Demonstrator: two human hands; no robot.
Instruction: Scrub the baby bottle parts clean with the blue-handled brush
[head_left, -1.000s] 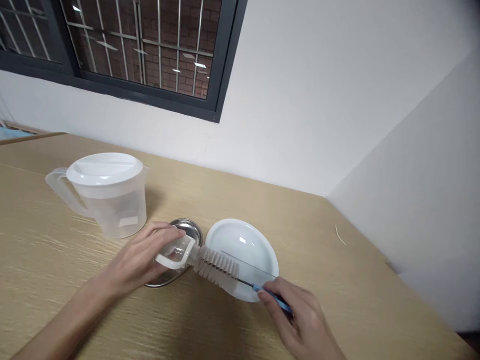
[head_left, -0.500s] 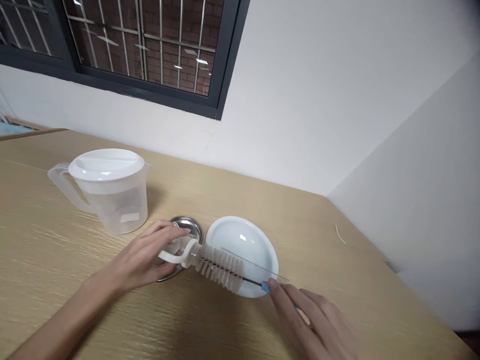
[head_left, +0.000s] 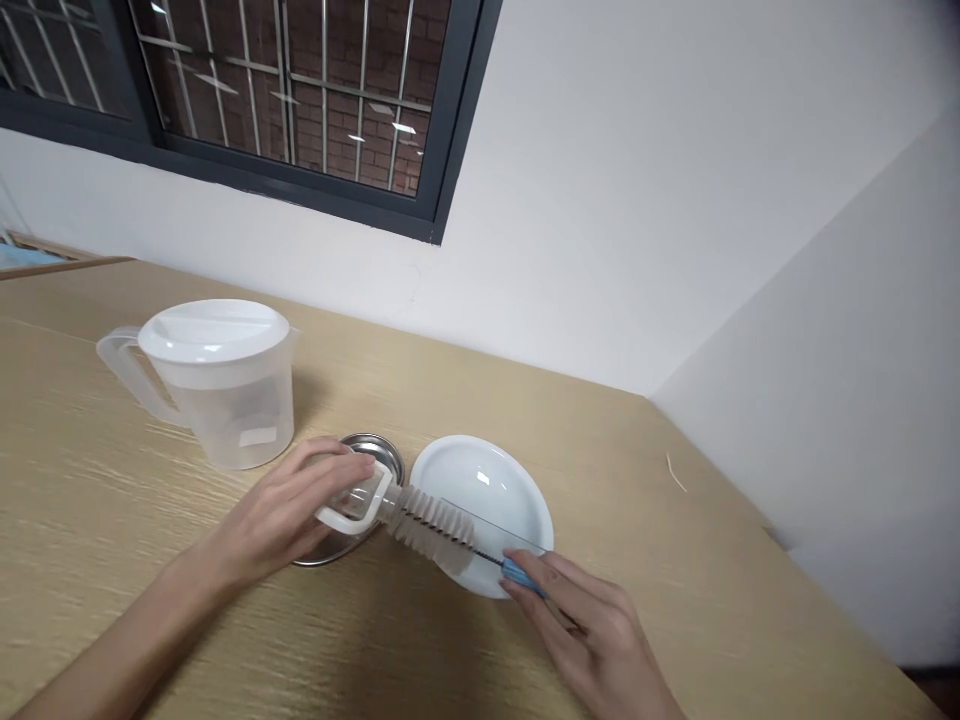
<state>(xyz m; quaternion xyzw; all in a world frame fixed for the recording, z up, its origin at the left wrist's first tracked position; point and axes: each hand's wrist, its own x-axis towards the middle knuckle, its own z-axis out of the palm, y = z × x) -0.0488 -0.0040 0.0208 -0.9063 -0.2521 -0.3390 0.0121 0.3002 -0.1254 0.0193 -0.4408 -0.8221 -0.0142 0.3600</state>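
My left hand (head_left: 289,505) is closed around a small clear bottle (head_left: 363,497) with a white handle, tilted over the table with its mouth to the right. In my right hand (head_left: 589,625) is a bottle brush (head_left: 435,525), pinched by its blue handle. The brush's pale bristles meet the bottle's mouth; how far its tip goes inside I cannot tell. Behind and beneath my left hand, partly hidden, lies a round steel dish (head_left: 394,458). A white bowl (head_left: 517,490) sits on the table behind the brush.
A translucent pitcher (head_left: 240,420) with a white lid stands at the left on the wooden table (head_left: 720,600). Toward the right edge lies a thin pale strip (head_left: 676,473). A white wall (head_left: 555,250) and a barred window (head_left: 300,100) rise behind the table.
My right hand has moved left with the brush, bringing the bristles slightly closer to the bottle. The white handle on the bottle appears turned a little. My left hand keeps its hold.
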